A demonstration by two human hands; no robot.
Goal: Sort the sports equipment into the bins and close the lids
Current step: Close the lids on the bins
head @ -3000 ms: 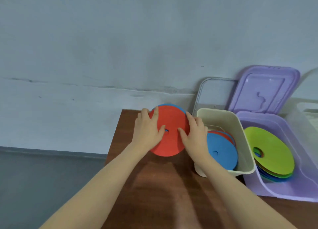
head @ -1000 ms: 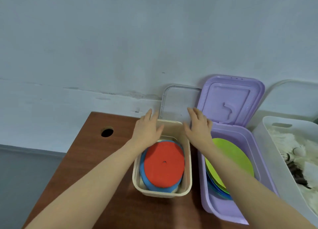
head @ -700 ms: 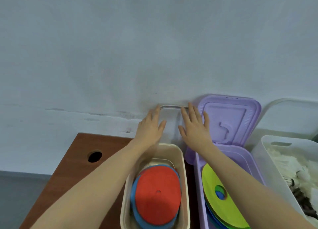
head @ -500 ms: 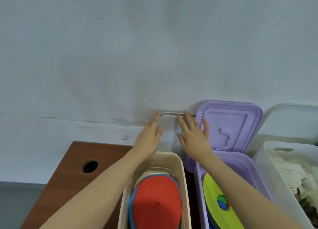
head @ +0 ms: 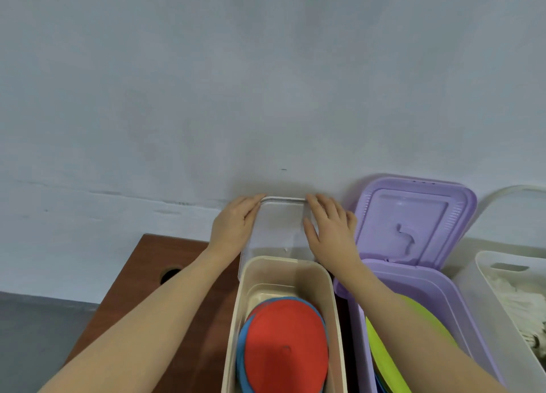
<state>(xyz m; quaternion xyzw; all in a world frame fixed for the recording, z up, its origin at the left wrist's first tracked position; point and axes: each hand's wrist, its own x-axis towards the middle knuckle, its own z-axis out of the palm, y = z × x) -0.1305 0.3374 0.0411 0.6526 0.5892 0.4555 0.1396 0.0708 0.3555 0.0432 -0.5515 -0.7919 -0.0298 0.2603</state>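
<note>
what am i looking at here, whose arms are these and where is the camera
The camera sits on a person's head, looking forward and down, so the two bare arms are theirs. Both hands, left hand and right hand, hold the side edges of a clear lid that stands against the wall behind a cream bin. That bin holds a red disc on top of blue ones. Beside it a purple bin with its purple lid raised holds a green disc. At far right is a white bin. All rest on a brown table.
</note>
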